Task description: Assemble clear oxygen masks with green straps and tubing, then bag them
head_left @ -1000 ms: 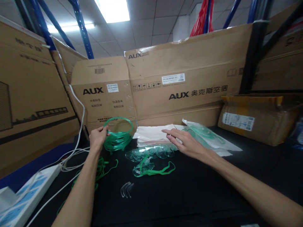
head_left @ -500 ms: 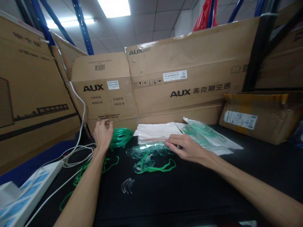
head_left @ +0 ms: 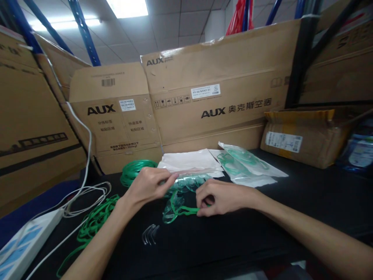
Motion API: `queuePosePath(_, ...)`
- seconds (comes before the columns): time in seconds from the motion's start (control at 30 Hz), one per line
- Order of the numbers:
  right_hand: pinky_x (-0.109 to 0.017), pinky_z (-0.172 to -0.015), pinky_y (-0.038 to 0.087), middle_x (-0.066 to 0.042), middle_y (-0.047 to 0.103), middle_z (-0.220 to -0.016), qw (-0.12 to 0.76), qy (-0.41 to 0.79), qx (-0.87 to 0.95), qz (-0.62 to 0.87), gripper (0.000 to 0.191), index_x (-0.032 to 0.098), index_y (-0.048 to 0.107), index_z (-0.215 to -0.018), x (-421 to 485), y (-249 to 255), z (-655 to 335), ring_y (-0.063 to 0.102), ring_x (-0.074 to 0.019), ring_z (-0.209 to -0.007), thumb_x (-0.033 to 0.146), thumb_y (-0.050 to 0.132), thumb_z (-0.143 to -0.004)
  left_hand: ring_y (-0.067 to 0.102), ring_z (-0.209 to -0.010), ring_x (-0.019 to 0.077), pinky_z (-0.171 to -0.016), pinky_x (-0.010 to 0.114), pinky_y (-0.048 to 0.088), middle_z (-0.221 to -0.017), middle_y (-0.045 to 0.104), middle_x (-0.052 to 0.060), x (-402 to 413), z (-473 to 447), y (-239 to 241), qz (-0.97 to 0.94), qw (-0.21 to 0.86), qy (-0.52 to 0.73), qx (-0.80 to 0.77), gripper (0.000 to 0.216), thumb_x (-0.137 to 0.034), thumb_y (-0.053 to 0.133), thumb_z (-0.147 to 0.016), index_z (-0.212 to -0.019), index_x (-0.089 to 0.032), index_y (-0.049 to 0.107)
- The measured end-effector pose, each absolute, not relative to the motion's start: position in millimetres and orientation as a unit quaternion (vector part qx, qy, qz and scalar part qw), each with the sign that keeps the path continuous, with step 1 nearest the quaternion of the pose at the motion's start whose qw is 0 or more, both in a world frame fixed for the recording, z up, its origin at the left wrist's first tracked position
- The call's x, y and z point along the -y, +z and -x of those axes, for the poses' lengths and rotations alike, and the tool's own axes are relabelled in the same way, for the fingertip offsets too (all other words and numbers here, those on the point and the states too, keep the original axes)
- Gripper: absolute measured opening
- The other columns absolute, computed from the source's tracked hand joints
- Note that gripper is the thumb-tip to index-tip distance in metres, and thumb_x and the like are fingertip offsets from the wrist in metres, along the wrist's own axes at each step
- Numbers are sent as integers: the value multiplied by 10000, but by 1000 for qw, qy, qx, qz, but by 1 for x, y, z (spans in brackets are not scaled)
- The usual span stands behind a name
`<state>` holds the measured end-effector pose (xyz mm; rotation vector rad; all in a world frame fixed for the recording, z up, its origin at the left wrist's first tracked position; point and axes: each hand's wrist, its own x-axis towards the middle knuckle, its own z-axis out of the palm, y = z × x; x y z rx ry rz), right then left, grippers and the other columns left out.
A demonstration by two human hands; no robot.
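Observation:
My right hand [head_left: 223, 197] is closed on the free end of a green elastic strap [head_left: 185, 210]. That strap runs left to a clear greenish face mask [head_left: 171, 210] lying on the black table. My left hand [head_left: 150, 183] has thumb and forefinger together at the near edge of the white packs, beside a row of nested clear masks [head_left: 190, 182]; what it holds, if anything, is hidden. Just behind that hand is a coil of green tubing [head_left: 131, 171]. Loose green straps [head_left: 97, 219] lie heaped near my left forearm. Several thin, shiny curved strips [head_left: 150, 234] rest in front of the mask.
White packs [head_left: 189, 160] lie behind the masks, with filled clear-faced pouches [head_left: 246, 161] to their right. A power strip [head_left: 29, 235] and white cables [head_left: 87, 190] occupy the left. Cardboard panels [head_left: 180, 124] wall the back; a carton [head_left: 303, 140] stands at right.
My left hand has moved right and nearer, from the tubing coil to the masks. My right hand has come down from the mask row and taken hold of the strap. The view has shifted slightly right.

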<state>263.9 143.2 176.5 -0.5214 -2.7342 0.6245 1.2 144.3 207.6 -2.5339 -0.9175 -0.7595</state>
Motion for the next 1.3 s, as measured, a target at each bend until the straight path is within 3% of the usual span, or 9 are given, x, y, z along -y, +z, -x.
queuePosePath(0.3,-214,-518,348,22,584,-608,-39,452,870,193,519,137,740,-709,-142,186,-272,489,-90,-561,645,703,-810,551,-486,124,-525,259,348,-540,606,-7,-118,-12,192,929,73,-193,309,398,-383,533,-997,-692,-189,699)
queuePosePath(0.47,-219,-510,377,5,575,-564,89,420,867,252,645,118,687,-679,-144,185,-269,486,-93,-499,689,511,-922,606,-540,140,-537,260,389,-659,676,5,-110,-26,187,943,33,-179,278,247,-375,612,-957,-845,-201,747)
queuePosePath(0.6,-232,-486,278,59,458,-515,128,314,894,293,576,152,594,-603,-149,176,-269,382,-84,-492,674,649,-839,679,-715,171,-640,268,465,-911,725,27,-107,-31,185,947,2,-176,267,202,-393,680,-916,-1009,-225,746)
queuePosePath(0.7,-232,-523,277,76,405,-584,154,253,918,265,545,179,497,-612,-149,173,-268,375,-89,-557,639,740,-775,696,-862,202,-754,290,511,-1078,705,33,-107,-31,182,949,-22,-171,265,300,-303,721,-872,-1169,-262,704)
queuePosePath(0.83,-239,-556,341,71,471,-672,183,202,924,267,489,207,517,-816,-143,176,-265,453,-120,-616,598,799,-734,670,-1015,206,-884,308,529,-1179,663,55,-111,-31,177,950,-54,-192,239,412,-116,597,-896,-1272,-273,656)
queuePosePath(1.03,-244,-614,444,22,591,-793,175,253,914,264,401,195,540,-1081,-134,182,-264,575,-151,-680,498,705,-876,633,-1104,193,-978,314,517,-1203,657,64,-121,-32,168,950,-47,-235,200,500,30,517,-865,-1258,-244,661)
queuePosePath(1.13,-267,-697,472,-20,661,-904,171,237,923,251,437,185,545,-1278,-134,180,-264,616,-171,-749,424,650,-927,618,-1153,185,-1003,310,511,-1233,654,65,-124,-31,167,946,-22,-264,186,450,4,524,-923,-1285,-240,632)
queuePosePath(1.23,-303,-842,488,-64,692,-1130,178,252,923,229,632,220,389,-1510,-136,178,-265,658,-202,-921,332,629,-937,631,-1128,191,-954,313,539,-1222,638,78,-125,-29,166,928,37,-311,203,360,-91,561,-967,-1287,-247,613)
queuePosePath(1.3,-327,-933,472,-82,658,-1272,182,264,921,223,700,241,342,-1550,-137,177,-266,647,-221,-1046,317,644,-923,650,-1050,201,-890,324,556,-1128,644,76,-126,-28,166,899,76,-358,240,239,-153,590,-967,-1190,-227,633)
